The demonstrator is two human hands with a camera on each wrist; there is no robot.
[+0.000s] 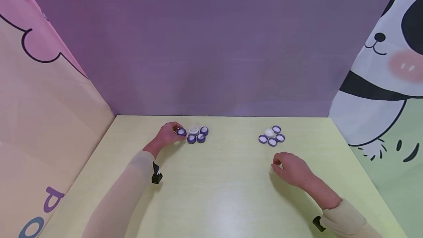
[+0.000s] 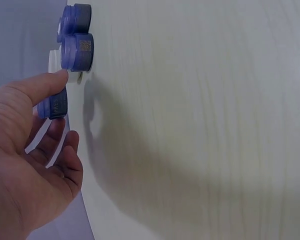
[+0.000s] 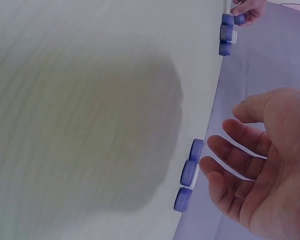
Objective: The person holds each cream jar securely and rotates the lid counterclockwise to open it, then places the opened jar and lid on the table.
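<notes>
My left hand [image 1: 168,134] pinches a small purple jar [image 1: 181,132] between thumb and fingers. In the left wrist view that jar [image 2: 55,104] appears upright, just off or at the tabletop; I cannot tell which. Beside it a white jar [image 1: 194,130] stands with three purple jars [image 1: 201,138] grouped around it. Over the right side of the table hovers my right hand [image 1: 292,169], fingers loosely bent and holding nothing. Beyond it lie several purple lids [image 1: 272,142] with pale insides, clustered around a white lid [image 1: 269,133].
The pale wooden table [image 1: 228,179] meets a purple back wall [image 1: 218,47]. Printed cartoon panels flank it, a pink one [image 1: 43,94] on the left and a panda [image 1: 380,80] on the right. A dark clip [image 1: 156,175] hangs at the left sleeve.
</notes>
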